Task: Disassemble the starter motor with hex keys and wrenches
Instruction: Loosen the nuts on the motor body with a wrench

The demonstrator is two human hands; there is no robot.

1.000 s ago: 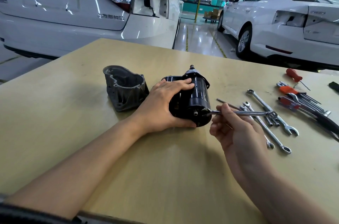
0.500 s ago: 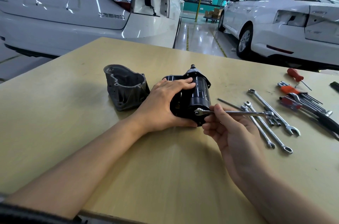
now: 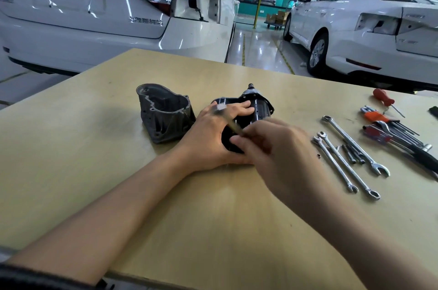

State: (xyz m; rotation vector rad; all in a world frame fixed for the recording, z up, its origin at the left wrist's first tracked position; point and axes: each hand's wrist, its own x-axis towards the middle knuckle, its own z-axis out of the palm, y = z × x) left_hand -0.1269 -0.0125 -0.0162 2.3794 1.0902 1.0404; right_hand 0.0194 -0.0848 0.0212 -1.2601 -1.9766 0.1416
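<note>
Left hand grips starter motor; right hand holds wrench.

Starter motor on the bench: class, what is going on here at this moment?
A person steadies the black starter motor on the wooden table with the left hand. The right hand holds a wrench, blurred, above the motor. The grey housing stands apart on the left. Spare wrenches and screwdrivers lie to the right.

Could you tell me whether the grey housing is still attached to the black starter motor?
Detached. The grey housing stands apart on the table, open mouth up, left of the starter motor.
</note>
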